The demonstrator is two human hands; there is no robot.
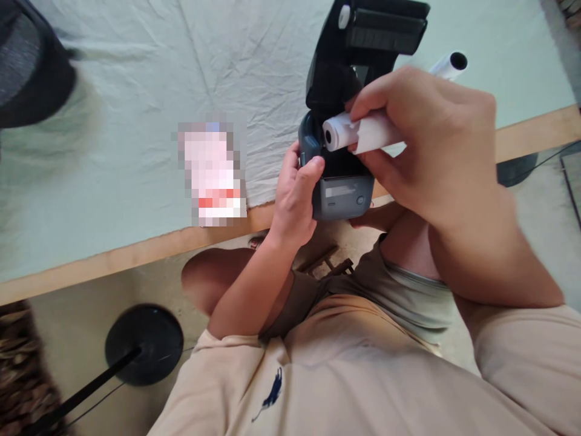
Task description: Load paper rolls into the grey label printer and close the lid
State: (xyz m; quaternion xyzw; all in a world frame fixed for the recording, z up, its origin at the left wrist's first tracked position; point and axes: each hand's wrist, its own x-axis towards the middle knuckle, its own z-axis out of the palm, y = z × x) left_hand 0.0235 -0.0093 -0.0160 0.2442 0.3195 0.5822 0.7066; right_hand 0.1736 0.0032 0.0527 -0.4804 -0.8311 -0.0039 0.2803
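Observation:
My left hand (295,197) grips the near left side of a dark label printer (345,198), thumb lying on its rim. The printer's black lid (367,36) is swung up, and its hollow faces me. Over that hollow, my right hand (431,133) holds a white paper roll (338,132) between thumb and fingers. A loose end of paper hangs from the roll. The roll's left end, with a dark core hole, is at the hollow's edge; I cannot tell whether it touches the printer. Behind my right hand lies another white roll (449,63), partly hidden.
A pale cloth (136,163) covers the table, whose wooden edge (113,260) runs along the front. A blurred-out flat item (211,169) lies left of the printer. At the far left is a black object (31,66). A round black stand base (144,345) rests on the floor.

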